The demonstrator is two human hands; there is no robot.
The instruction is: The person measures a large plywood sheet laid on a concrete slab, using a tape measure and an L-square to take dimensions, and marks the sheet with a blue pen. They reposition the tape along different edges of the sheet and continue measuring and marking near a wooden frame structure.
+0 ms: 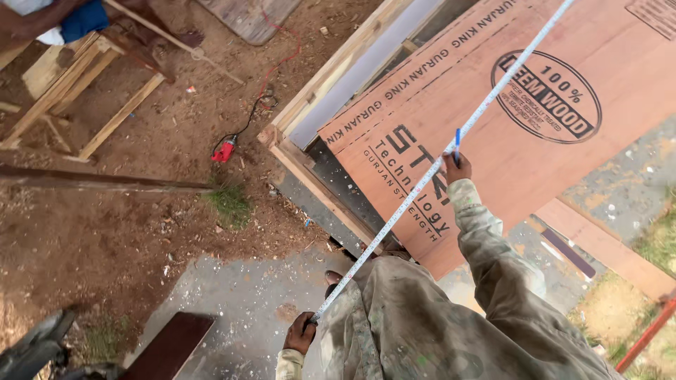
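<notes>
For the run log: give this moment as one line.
left hand: grips tape measure | right hand: pen on plywood sheet

free: bare plywood sheet (535,148) either side of the right hand (461,167) | blocked: taut measuring tape (394,218) — crossing from the left hand (301,333) | wooden frame (310,158) beyond sheet's edge

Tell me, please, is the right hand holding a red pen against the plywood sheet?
No, the right hand holds a blue pen beside the tape measure over the plywood sheet.
</notes>
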